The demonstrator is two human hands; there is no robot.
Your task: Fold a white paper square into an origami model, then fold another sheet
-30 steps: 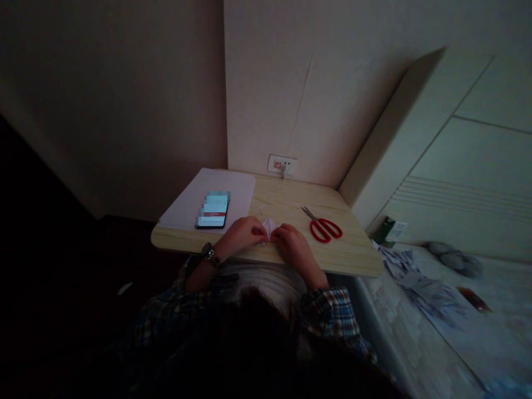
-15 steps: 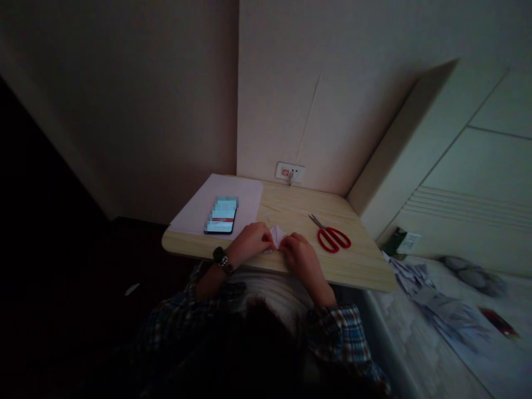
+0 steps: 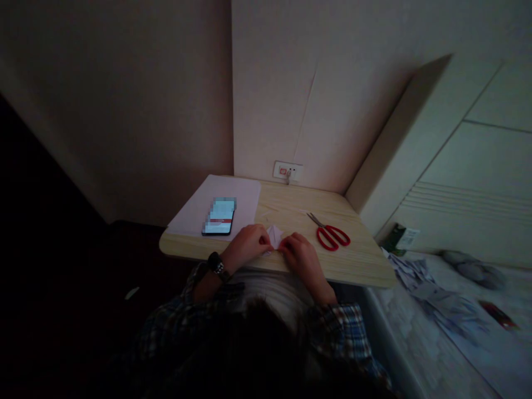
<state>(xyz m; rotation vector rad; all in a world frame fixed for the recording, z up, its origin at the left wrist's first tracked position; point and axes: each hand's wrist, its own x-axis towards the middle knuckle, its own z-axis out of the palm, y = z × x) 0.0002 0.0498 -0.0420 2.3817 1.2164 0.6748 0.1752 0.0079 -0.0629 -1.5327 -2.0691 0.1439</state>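
A small piece of folded white paper with crease lines lies near the front edge of the wooden table. My left hand pinches its left side, with a dark watch on that wrist. On the other side, the fingertips of my right hand pinch the lower right edge. Both hands are close together, and the fingers hide the paper's lower corners. Scissors with red handles lie right of my right hand, blades pointing away to the left.
A phone with a lit screen rests on white paper sheets at the table's left. Behind the table, a wall socket holds a plug. To the right, a bed bears crumpled grey-and-white items.
My fingers stay on the folded paper, and more of its upper part shows between them. The whole view has shifted slightly; phone and scissors keep their places on the table.
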